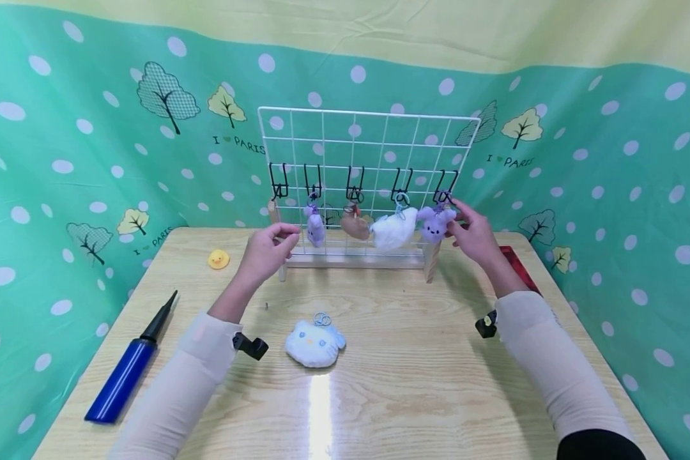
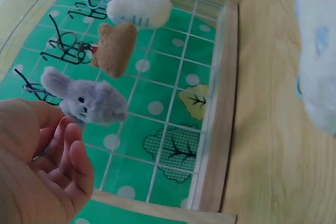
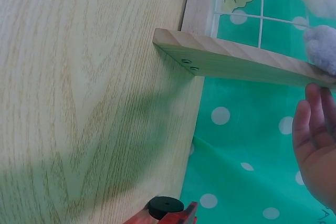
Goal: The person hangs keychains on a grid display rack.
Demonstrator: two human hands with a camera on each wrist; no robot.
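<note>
A white wire grid rack carries several black hooks with plush keychains. At its left end hangs a purple plush keychain, side-on. My left hand is just left of it, fingers loosely bent and holding nothing. At the right end, my right hand touches the edge of a purple plush keychain with a smiling face; its fingers reach up beside the hook. Between them hang a brown plush and a white plush. A white cat-face plush keychain lies on the table in front.
A blue hand pump lies at the table's left side. Behind it sits a small yellow duck. A red object is partly behind my right forearm. The rack stands on wooden feet; a green dotted curtain surrounds the table.
</note>
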